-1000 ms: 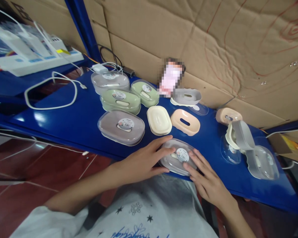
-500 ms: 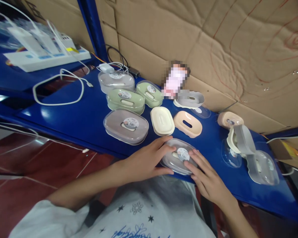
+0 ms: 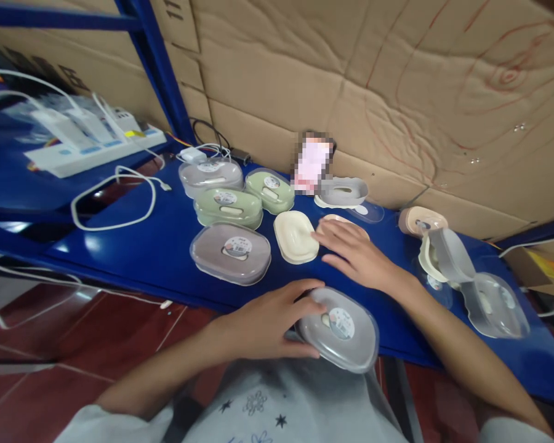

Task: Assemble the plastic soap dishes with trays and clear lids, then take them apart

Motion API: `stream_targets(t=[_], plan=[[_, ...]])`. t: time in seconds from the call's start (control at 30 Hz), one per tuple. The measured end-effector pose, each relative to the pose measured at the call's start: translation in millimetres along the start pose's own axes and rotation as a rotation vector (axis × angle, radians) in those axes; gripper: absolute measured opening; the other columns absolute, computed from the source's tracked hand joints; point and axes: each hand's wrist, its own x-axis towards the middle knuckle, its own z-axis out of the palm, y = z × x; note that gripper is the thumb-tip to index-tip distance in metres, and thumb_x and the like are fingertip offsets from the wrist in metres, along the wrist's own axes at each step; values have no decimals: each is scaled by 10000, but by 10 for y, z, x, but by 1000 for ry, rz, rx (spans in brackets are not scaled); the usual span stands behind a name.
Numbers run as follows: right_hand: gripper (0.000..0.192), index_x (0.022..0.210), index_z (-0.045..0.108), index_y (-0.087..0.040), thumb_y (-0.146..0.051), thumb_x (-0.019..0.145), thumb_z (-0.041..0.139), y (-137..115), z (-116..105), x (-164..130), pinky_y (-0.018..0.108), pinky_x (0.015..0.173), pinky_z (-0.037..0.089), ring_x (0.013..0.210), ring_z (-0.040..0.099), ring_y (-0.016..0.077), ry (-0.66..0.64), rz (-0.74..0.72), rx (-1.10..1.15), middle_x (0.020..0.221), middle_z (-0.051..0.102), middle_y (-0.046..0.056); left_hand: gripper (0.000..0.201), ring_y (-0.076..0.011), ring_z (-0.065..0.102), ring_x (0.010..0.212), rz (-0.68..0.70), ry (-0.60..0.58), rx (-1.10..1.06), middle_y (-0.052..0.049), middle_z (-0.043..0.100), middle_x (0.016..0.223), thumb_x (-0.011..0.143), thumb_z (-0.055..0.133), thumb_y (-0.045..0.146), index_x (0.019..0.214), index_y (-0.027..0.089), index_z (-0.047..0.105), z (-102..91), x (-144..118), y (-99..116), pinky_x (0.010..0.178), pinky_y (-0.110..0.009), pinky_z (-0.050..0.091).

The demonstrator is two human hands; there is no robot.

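Note:
My left hand (image 3: 281,320) grips the left end of a grey soap box (image 3: 357,329) with a clear lid and a round label, at the blue table's front edge. Its thumb is below and its fingers lie over the lid. My right hand (image 3: 355,252) is stretched out, fingers extended over a peach soap box tray (image 3: 339,220), mostly hidden beneath it. Whether the fingers touch the tray I cannot tell. Just left of those fingertips lies a cream soap dish (image 3: 296,237). Another lidded grey soap box (image 3: 231,253) rests further left.
Two green lidded soap boxes (image 3: 228,208) and a grey one (image 3: 211,177) stand at the back left. A phone (image 3: 313,163) leans on the cardboard (image 3: 268,74). Loose grey parts (image 3: 452,255) and a peach box (image 3: 422,220) lie right. A power strip (image 3: 96,151) and white cable (image 3: 113,226) are left.
My right hand has left the grey soap box and moved up over the peach tray. My left hand still holds the box, now tilted and nearer my body. The view has shifted slightly.

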Motion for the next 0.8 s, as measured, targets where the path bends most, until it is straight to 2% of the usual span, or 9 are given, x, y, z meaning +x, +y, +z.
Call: stream_targets(t=[0.07, 0.13, 0.27, 0.37, 0.5, 0.6, 0.67, 0.73, 0.8], plan=[[518, 1583, 557, -275, -443, 1096, 609, 19, 164, 122, 659, 1270, 390, 1573, 452, 371, -73, -35, -50, 1674, 516, 118, 610, -369, 559, 1487, -17, 0, 19, -159, 482, 1652, 900, 856, 540, 1390, 286, 596, -6, -16, 1, 1173, -548, 547], [502, 1539, 600, -248, -447, 1079, 641, 13, 264, 56, 678, 1268, 385, 1587, 422, 398, -93, -40, -81, 1640, 557, 118, 623, -374, 552, 1495, -24, -10, 32, -161, 479, 1656, 898, 853, 556, 1396, 292, 589, -9, -31, -2, 1162, -558, 556], [448, 1407, 678, -194, -466, 1051, 685, 33, 188, -472, 668, 1266, 401, 1573, 446, 398, -42, 6, -88, 1600, 593, 153, 592, -367, 574, 1478, -53, 9, 55, -152, 473, 1666, 915, 848, 514, 1398, 299, 581, -3, -43, -6, 1155, -557, 566], [333, 1289, 714, -202, -435, 1053, 684, 66, 50, -910, 684, 1264, 392, 1579, 439, 393, 5, 88, -87, 1628, 560, 164, 564, -368, 592, 1461, -85, 110, 134, -153, 483, 1655, 929, 838, 472, 1385, 291, 560, 41, -36, 1, 1150, -578, 569], [263, 1281, 699, -222, -375, 1073, 653, 94, -5, -1283, 715, 1256, 382, 1578, 446, 380, 79, 238, -63, 1615, 574, 160, 551, -368, 617, 1437, -138, 257, 281, -170, 504, 1626, 969, 791, 419, 1417, 278, 504, 111, -6, 24, 1123, -598, 587], [219, 1123, 698, -223, -423, 1035, 715, 105, 24, -1424, 713, 1281, 349, 1537, 505, 374, 121, 276, 11, 1581, 608, 153, 491, -388, 636, 1415, -224, 371, 403, -191, 531, 1593, 993, 750, 389, 1394, 245, 506, 103, 81, 3, 1088, -592, 611], [235, 989, 668, -229, -447, 1006, 755, 94, 40, -1470, 670, 1272, 398, 1492, 560, 361, 142, 275, 65, 1546, 638, 148, 458, -422, 639, 1406, -284, 425, 501, -221, 532, 1591, 1012, 723, 397, 1379, 214, 517, 64, 189, -40, 1060, -602, 622], [203, 967, 652, -236, -411, 1021, 740, 61, 38, -1488, 618, 1253, 451, 1461, 595, 332, 148, 267, 103, 1511, 663, 138, 483, -470, 593, 1443, -316, 454, 613, -277, 476, 1634, 1039, 685, 403, 1423, 169, 508, 15, 327, -80, 1056, -620, 615], [118, 1021, 657, -238, -347, 1057, 688, 13, 10, -1488, 585, 1268, 447, 1474, 585, 302, 109, 244, 137, 1518, 658, 125, 557, -511, 496, 1514, -313, 467, 738, -327, 360, 1700, 1067, 639, 371, 1530, 123, 453, -23, 464, -85, 1086, -643, 584]])
